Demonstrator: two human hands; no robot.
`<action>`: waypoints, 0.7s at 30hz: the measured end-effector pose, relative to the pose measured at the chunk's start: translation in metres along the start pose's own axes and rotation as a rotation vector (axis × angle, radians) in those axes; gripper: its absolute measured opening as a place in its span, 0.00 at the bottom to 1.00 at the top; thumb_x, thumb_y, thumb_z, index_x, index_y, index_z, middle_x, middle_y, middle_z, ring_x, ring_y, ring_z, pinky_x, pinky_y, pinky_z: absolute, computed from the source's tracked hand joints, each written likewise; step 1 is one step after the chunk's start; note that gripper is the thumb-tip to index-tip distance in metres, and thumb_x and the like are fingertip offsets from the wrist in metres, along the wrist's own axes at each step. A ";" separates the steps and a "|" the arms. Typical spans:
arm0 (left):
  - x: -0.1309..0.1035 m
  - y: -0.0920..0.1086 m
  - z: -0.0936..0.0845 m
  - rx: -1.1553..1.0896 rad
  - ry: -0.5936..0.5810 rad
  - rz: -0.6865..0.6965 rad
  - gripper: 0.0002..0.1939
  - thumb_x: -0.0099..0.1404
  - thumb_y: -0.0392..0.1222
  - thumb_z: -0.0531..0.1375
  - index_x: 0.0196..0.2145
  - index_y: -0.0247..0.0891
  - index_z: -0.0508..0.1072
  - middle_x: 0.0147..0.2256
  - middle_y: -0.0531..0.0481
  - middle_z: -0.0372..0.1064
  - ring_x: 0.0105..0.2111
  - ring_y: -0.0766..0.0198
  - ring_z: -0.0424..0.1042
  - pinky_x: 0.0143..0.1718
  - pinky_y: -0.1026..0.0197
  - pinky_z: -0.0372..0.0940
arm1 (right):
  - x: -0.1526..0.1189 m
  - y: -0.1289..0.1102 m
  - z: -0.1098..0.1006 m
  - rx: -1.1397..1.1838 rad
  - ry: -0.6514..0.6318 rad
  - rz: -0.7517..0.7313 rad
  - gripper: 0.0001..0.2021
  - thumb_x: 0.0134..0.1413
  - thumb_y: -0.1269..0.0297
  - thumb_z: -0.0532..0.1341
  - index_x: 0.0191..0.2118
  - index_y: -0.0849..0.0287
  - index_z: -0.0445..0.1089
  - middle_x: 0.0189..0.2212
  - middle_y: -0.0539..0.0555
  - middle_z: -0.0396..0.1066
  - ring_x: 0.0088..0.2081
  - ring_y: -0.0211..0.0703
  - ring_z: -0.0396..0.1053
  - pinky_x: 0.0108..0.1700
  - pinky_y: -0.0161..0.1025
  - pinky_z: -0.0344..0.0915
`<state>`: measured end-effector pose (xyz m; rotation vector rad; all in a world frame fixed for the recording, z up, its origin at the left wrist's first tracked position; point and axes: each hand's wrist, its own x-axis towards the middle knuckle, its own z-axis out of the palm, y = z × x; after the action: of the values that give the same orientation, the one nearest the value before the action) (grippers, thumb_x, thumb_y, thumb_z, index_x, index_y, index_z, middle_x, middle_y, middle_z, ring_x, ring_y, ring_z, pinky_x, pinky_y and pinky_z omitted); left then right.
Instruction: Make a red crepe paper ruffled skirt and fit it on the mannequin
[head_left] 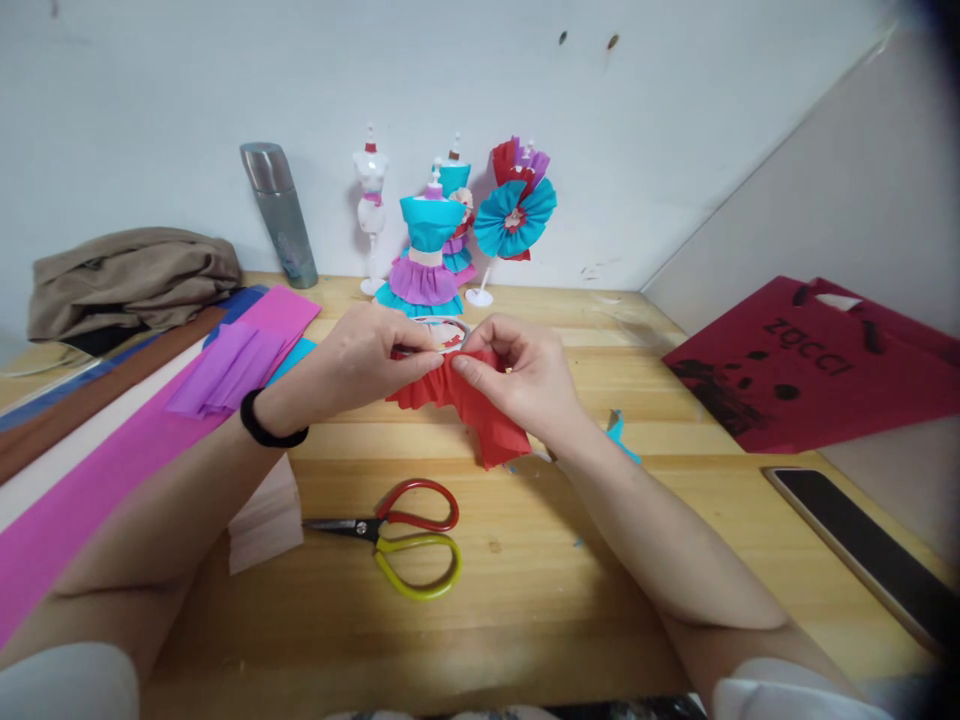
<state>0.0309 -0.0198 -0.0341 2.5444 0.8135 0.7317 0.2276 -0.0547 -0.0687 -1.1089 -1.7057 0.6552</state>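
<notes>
My left hand (382, 350) and my right hand (521, 375) meet over the middle of the table, both pinching a gathered strip of red crepe paper (491, 425). Its top edge is bunched between my thumbs and fingers, while the lower right end hangs loose. Just behind the fingers lies a white roll of tape (455, 328), partly hidden by my hands. Nearer to me, scissors (375, 528) with one red and one yellow handle rest on the table, blades pointing left. A pale crepe paper piece (264, 520) lies by their tip, under my left forearm.
Small mannequins in paper dresses (427, 225) stand by the wall, beside a bare white mannequin (370, 190). A grey bottle (281, 215) leans at back left near a brown cloth (135, 275). Coloured crepe strips (112, 490) cover the left; a red bag (810, 370) and phone (862, 545) lie right.
</notes>
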 end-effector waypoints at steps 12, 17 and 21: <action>0.000 0.001 0.004 0.065 0.046 0.066 0.16 0.65 0.37 0.55 0.20 0.35 0.68 0.18 0.56 0.61 0.20 0.71 0.57 0.22 0.64 0.47 | 0.001 -0.001 0.004 -0.003 0.033 0.029 0.11 0.48 0.63 0.63 0.24 0.56 0.60 0.19 0.45 0.63 0.22 0.34 0.58 0.25 0.35 0.53; 0.001 0.003 0.004 0.113 0.043 0.112 0.17 0.67 0.37 0.55 0.21 0.36 0.70 0.20 0.53 0.67 0.22 0.70 0.62 0.25 0.64 0.52 | 0.002 -0.002 0.001 0.126 0.008 0.097 0.12 0.46 0.63 0.66 0.37 0.56 0.65 0.17 0.42 0.61 0.20 0.34 0.55 0.23 0.34 0.52; 0.002 -0.002 0.005 0.134 0.023 0.146 0.16 0.68 0.39 0.55 0.22 0.35 0.72 0.22 0.51 0.69 0.25 0.67 0.64 0.27 0.63 0.54 | 0.004 -0.001 -0.002 0.261 -0.141 0.130 0.08 0.46 0.62 0.66 0.32 0.58 0.68 0.24 0.47 0.69 0.25 0.36 0.63 0.27 0.35 0.59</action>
<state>0.0344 -0.0185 -0.0387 2.7440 0.7112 0.7764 0.2280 -0.0516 -0.0650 -1.0117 -1.6189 1.0283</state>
